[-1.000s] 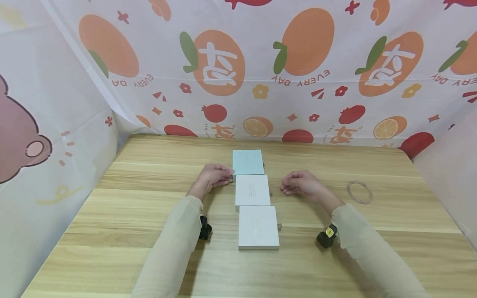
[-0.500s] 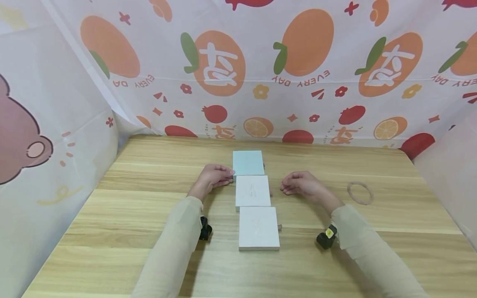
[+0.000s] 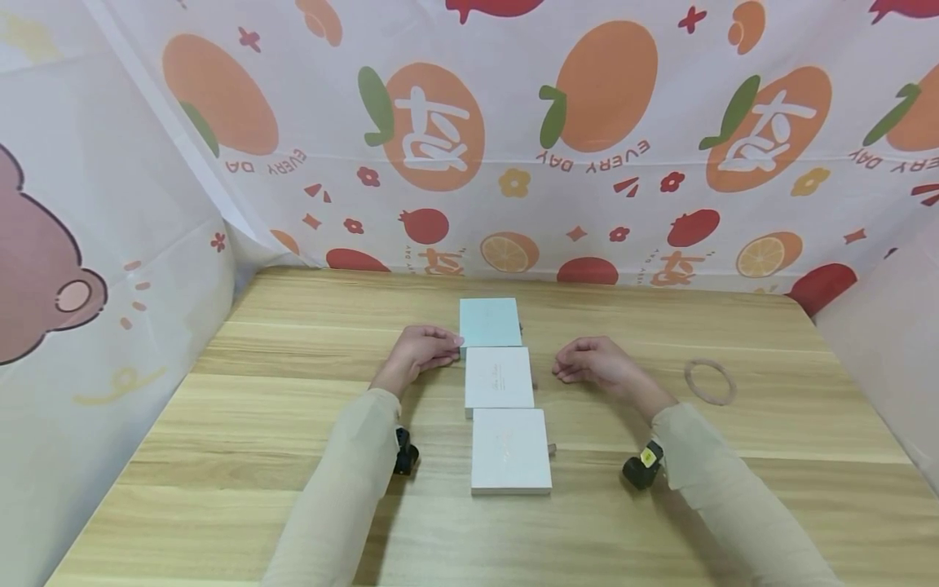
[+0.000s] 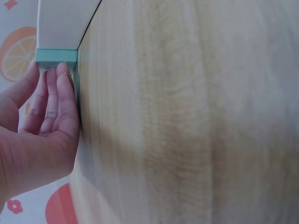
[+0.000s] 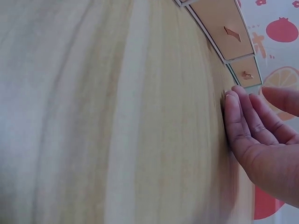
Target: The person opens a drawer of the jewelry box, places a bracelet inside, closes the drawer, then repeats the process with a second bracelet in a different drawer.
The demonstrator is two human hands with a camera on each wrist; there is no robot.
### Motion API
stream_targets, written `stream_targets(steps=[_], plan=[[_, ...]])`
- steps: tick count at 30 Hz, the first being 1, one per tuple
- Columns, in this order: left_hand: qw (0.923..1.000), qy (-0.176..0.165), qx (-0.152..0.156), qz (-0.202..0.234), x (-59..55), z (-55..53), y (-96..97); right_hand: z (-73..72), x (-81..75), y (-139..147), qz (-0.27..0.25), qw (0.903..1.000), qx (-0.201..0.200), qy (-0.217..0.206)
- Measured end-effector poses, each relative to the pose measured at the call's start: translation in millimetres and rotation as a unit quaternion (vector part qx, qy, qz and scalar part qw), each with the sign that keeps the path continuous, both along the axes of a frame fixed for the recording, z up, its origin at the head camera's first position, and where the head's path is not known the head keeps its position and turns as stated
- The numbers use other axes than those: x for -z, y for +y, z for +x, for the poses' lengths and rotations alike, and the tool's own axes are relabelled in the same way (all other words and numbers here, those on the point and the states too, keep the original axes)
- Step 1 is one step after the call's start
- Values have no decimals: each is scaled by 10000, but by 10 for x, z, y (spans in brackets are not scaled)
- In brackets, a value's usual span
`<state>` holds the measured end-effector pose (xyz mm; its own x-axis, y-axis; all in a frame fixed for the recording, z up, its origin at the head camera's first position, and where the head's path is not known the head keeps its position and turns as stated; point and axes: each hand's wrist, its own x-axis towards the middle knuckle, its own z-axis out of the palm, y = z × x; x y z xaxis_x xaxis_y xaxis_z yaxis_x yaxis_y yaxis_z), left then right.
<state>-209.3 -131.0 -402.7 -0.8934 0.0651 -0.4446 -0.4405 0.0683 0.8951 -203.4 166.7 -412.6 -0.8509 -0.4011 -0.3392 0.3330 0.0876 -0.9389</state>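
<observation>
Three flat square boxes stand in a row running away from me in the head view. The farthest is a pale blue box, the middle one a white box, the nearest another white box. My left hand touches the left side of the pale blue box near its front corner. In the left wrist view its thumb and fingertips meet the box's teal end. To the right of the row, my right hand rests on the table, fingers loosely bent, holding nothing and apart from the boxes.
A thin pinkish ring lies on the wooden table to the right of my right hand. Small ribbon tabs stick out from the boxes' right sides. A fruit-print cloth hangs behind the table's far edge.
</observation>
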Motion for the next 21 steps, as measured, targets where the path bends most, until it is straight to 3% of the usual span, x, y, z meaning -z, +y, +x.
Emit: stream_targets(steps=[21], plan=[[9999,3,-74,-103,-6,1,16,-322,10,-165,274,9985,-139,456]])
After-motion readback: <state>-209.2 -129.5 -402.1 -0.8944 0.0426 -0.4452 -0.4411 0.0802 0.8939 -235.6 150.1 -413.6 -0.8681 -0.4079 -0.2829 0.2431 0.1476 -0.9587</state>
